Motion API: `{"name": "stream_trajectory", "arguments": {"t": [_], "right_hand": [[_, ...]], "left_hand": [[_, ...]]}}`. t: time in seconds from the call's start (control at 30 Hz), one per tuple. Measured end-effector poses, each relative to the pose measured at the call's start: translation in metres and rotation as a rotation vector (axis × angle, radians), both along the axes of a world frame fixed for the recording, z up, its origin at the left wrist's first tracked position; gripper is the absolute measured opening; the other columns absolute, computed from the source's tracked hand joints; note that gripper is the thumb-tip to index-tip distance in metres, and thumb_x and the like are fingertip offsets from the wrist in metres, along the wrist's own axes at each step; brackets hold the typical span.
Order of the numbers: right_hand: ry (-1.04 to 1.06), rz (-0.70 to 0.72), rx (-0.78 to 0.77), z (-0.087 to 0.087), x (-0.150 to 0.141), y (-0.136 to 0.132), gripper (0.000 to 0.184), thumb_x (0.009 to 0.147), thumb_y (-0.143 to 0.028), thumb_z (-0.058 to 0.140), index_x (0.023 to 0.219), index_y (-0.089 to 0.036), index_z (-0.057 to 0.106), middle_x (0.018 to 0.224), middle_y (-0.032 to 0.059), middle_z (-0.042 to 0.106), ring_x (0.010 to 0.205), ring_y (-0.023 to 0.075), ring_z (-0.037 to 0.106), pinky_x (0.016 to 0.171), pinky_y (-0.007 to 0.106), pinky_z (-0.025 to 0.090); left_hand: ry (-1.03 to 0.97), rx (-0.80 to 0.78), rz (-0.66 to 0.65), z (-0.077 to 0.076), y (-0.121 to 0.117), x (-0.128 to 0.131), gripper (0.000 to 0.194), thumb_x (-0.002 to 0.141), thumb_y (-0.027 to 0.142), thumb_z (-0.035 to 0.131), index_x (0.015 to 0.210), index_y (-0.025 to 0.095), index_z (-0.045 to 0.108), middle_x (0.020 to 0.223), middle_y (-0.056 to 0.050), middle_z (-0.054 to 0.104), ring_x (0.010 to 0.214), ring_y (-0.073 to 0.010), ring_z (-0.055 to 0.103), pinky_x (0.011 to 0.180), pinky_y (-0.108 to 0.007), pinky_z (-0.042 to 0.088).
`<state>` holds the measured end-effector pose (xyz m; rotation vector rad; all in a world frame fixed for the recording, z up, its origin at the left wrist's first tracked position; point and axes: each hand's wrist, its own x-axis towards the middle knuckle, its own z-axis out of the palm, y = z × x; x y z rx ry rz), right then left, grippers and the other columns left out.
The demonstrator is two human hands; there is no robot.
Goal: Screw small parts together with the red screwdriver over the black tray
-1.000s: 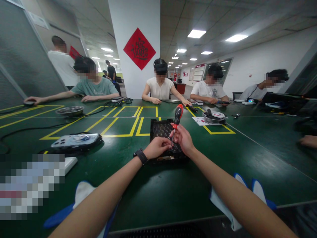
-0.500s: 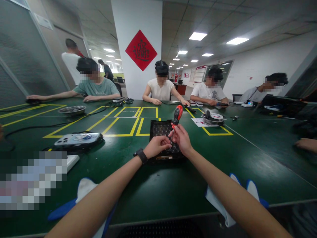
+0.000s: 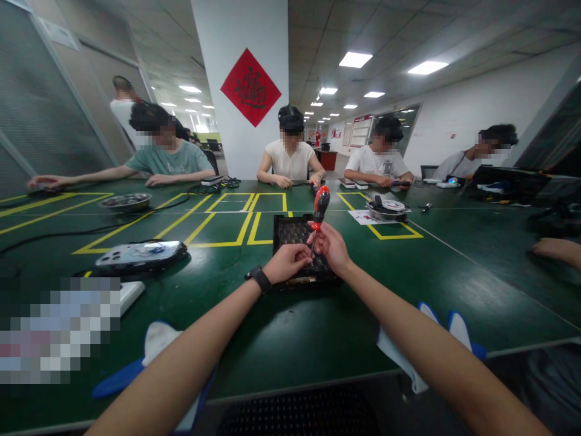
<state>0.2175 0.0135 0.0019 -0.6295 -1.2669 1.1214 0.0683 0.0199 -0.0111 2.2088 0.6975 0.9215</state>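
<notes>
A screwdriver (image 3: 322,203) with a red and black handle stands nearly upright, tip down, over a black open-topped box (image 3: 278,223). My right hand (image 3: 333,249) is closed on it just below the handle, around the upper shaft. Close to the tip, my left hand (image 3: 287,264) has thumb and fingers pinched together; whatever lies between them is too small to make out. The box holds many small dark pieces, partly covered by my hands. The screwdriver's tip is hidden by the fingers.
White and blue gloves (image 3: 158,339) lie beneath my left forearm, and another pair (image 3: 458,330) beneath my right. A phone-like device (image 3: 140,253) sits to the left. Metal dishes (image 3: 124,203) and a white reel (image 3: 389,207) are farther back. Several people sit across the green table.
The view has shifted slightly. My hands keep the same hold on the screwdriver and over the box. The person opposite has drawn an outstretched hand inward.
</notes>
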Motion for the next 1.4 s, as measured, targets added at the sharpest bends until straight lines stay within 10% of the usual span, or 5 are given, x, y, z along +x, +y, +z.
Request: {"name": "stream_trajectory", "arguments": {"t": [1.4], "right_hand": [[-0.103,-0.116,0.132,0.0,-0.005,-0.005,0.027,0.079,-0.04,0.047,0.098,-0.021,0.044,0.062,-0.0049,0.056,0.039,0.0041,0.039,0.039,0.016,0.031]], "left_hand": [[0.064,0.026,0.081,-0.011,0.011,0.001,0.027,0.074,0.039,0.054,0.078,0.013,0.057,0.066,-0.001,0.057,0.058,-0.0089,0.049,0.055,-0.019,0.039]]}}
